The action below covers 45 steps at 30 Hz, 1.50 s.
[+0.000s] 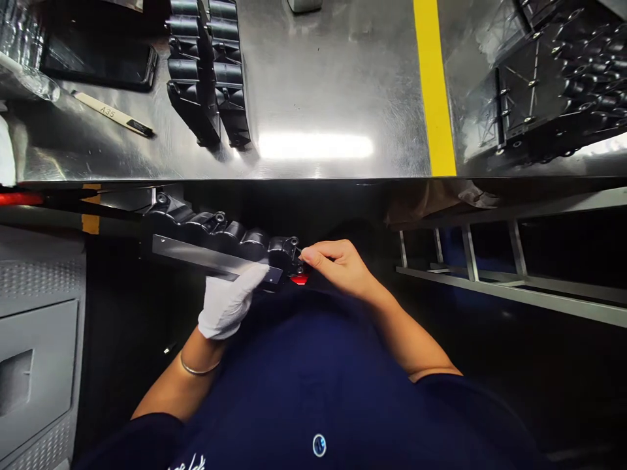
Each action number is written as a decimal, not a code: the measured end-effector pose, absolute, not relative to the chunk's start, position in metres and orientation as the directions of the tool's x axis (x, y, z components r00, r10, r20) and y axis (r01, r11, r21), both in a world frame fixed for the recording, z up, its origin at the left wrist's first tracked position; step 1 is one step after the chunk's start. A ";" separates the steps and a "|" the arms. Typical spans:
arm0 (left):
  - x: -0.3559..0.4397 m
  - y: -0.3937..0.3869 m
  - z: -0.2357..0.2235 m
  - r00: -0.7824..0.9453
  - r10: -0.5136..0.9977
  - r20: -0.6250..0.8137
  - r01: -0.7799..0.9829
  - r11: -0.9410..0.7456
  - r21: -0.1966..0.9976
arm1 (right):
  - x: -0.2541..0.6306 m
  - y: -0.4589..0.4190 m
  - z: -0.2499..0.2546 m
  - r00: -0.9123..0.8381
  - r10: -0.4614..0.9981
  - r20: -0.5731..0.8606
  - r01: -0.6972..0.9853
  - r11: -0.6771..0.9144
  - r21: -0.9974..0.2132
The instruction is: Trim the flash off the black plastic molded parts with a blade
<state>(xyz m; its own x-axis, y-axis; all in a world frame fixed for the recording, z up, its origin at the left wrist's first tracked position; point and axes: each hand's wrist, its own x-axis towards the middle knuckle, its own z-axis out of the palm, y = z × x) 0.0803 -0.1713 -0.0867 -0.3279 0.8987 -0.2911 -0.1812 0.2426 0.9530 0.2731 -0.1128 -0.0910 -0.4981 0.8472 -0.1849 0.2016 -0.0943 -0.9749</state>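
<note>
Your left hand (226,303) grasped the black part (223,243), likely steadying it. Your right hand (343,269) pinched at its right end, on what, unclear.

Your bare right hand (337,264) had room rightward to the silver metal ladder-like frame (490,287) | long black plastic housing (220,243) blocked its left | shiny steel tabletop (333,85) was passable centrally | paired ribbed black blocks (228,72) obstructed left

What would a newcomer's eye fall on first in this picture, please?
Probably the bright yellow stripe, which crosses the shiny metal table right of its middle. Next, below the table's near edge in the picture, the white-gloved left hand holds a long black ribbed part, with the bare right hand at its right end.
</note>
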 end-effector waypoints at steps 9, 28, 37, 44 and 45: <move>0.094 -0.165 -0.075 -0.220 0.761 -0.611 -0.503 0.448 0.739 | 0.274 -0.108 -0.108 -0.110 0.935 0.338 0.494 0.347 -0.797; 0.083 -0.163 -0.069 -0.132 0.743 -0.656 -0.322 0.594 0.738 | 0.296 -0.093 -0.071 -0.883 0.462 -0.088 0.340 0.497 -0.799; 0.082 -0.152 -0.075 0.218 0.595 -0.774 -0.490 0.753 0.440 | 0.295 -0.077 -0.064 -0.932 0.310 0.185 0.279 0.944 -0.179; 0.085 -0.154 -0.079 0.275 0.591 -0.758 -0.571 0.735 0.366 | 0.294 -0.076 -0.073 -0.923 0.201 0.330 0.145 0.972 -0.187; 0.084 -0.154 -0.079 0.277 0.591 -0.758 -0.573 0.735 0.363 | 0.294 -0.075 -0.073 -0.916 0.214 0.339 0.159 0.970 -0.184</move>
